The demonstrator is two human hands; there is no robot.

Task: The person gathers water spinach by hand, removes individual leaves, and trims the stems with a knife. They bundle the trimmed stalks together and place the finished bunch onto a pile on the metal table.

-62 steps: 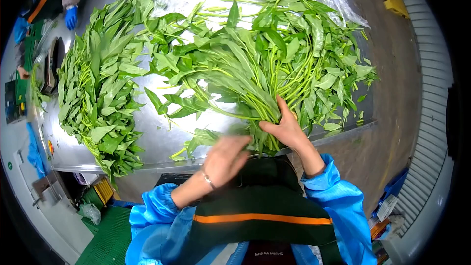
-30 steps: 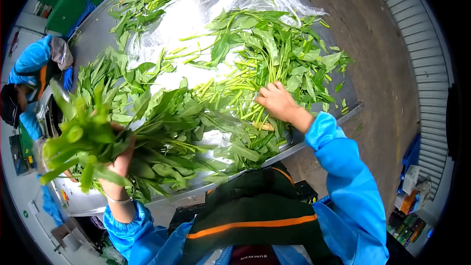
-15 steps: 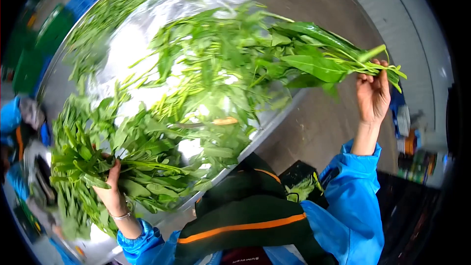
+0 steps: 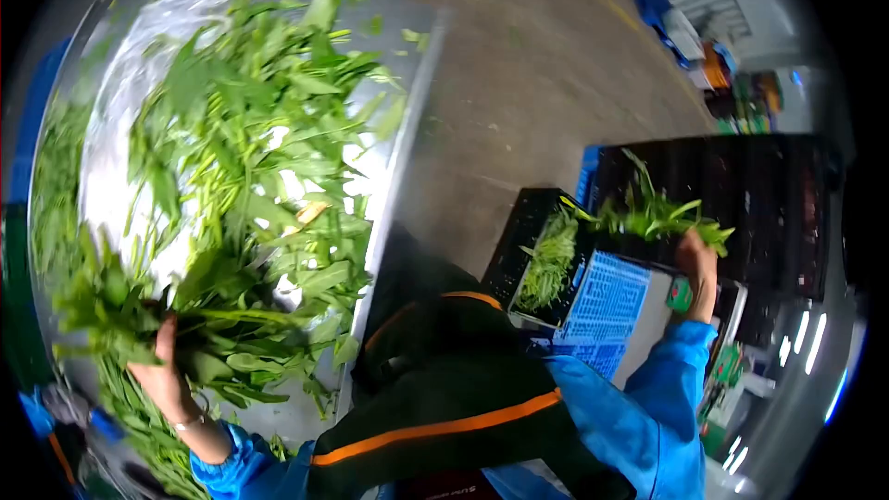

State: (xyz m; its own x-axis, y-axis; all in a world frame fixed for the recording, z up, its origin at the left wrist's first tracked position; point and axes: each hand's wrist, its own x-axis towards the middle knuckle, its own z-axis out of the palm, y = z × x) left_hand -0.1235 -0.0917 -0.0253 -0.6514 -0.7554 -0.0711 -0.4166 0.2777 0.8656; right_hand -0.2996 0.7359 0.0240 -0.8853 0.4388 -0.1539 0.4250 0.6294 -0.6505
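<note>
My left hand [image 4: 165, 378] is closed around a thick bunch of leafy greens [image 4: 97, 301], which look like water spinach, at the near left of the metal table [image 4: 394, 176]. A loose pile of the same greens [image 4: 250, 153] spreads over the tabletop, partly on clear plastic film [image 4: 120, 120]. Out to the right, away from the table, my right hand [image 4: 696, 268] grips a smaller bunch of greens [image 4: 653, 215] by its stem ends. Its leaves point left and look slightly blurred. Below it stands a black crate [image 4: 505, 259] holding cut greens [image 4: 553, 264].
A blue plastic crate [image 4: 607, 292] sits beside the black crate. Dark stacked crates [image 4: 759, 194] line the right side, behind my right hand. Concrete floor [image 4: 500, 83] runs between table and crates. Part of another person's blue sleeve [image 4: 37, 412] shows at the lower left.
My view has turned to the right. My right hand has carried its bunch from beside the table's edge to near the crates. My left hand still holds its bunch over the table.
</note>
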